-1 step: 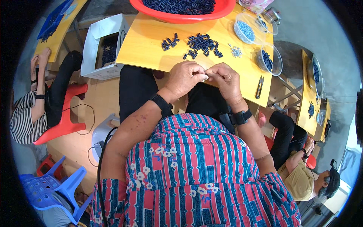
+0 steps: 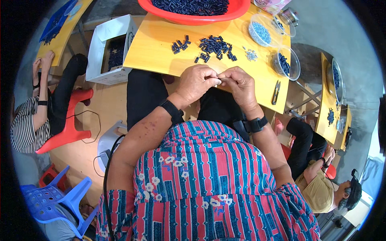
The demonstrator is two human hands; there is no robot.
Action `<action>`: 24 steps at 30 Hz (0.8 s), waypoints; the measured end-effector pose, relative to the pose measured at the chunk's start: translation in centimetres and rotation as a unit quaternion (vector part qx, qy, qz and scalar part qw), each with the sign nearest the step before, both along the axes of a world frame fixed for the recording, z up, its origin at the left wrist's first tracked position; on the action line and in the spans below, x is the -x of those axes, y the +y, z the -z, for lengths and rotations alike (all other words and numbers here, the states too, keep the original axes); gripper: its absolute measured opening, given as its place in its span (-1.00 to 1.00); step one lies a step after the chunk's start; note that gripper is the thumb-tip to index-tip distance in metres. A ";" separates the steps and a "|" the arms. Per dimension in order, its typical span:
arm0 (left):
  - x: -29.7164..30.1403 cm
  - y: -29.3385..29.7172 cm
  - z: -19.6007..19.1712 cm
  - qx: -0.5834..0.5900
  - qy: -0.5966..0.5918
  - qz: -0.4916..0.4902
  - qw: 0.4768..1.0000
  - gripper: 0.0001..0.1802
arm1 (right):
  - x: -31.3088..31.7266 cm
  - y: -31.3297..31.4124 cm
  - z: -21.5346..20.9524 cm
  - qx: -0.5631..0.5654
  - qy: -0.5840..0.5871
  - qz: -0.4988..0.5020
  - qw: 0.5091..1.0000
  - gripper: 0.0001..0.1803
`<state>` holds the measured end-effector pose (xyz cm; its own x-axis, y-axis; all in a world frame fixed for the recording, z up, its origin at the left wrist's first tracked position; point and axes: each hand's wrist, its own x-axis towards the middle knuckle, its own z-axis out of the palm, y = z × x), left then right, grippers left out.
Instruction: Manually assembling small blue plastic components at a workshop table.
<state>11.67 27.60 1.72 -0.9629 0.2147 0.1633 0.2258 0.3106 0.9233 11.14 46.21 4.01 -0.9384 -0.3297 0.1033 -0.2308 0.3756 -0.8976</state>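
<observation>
Both my hands meet at the near edge of the yellow table, fingertips almost touching. My left hand (image 2: 198, 82) is closed in a pinch, and my right hand (image 2: 240, 84) pinches against it. A tiny dark bit shows between the fingertips, too small to name and mostly hidden by them. Just beyond my hands lies a loose pile of small dark-blue plastic pieces (image 2: 216, 46). A smaller cluster of the same pieces (image 2: 181, 44) sits to its left. Right of the pile are some tiny pale clear bits (image 2: 251, 55).
Black-handled snips (image 2: 276, 92) lie at the table's right edge. A clear tub of dark pieces (image 2: 283, 64) and another of pale-blue bits (image 2: 262, 33) stand behind them. A red basin (image 2: 189, 18) fills the far edge. A white box (image 2: 98, 52) stands left; co-workers sit on both sides.
</observation>
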 end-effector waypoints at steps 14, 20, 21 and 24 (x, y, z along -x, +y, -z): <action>0.2 0.0 0.6 -0.023 0.003 -0.003 1.000 -0.86 | -1.8 -0.4 1.3 0.162 -0.094 0.104 0.977 -0.85; 0.4 -0.1 0.6 -0.017 0.014 0.002 1.000 -0.86 | -1.5 -0.3 1.2 0.072 -0.017 0.087 0.993 -0.85; 0.3 0.0 0.5 -0.018 0.015 0.002 1.000 -0.86 | -1.4 -0.2 1.2 0.043 0.009 0.080 0.996 -0.84; 0.1 0.1 0.4 -0.006 0.016 -0.012 1.000 -0.86 | -1.4 -0.2 1.6 0.000 0.054 0.068 0.996 -0.82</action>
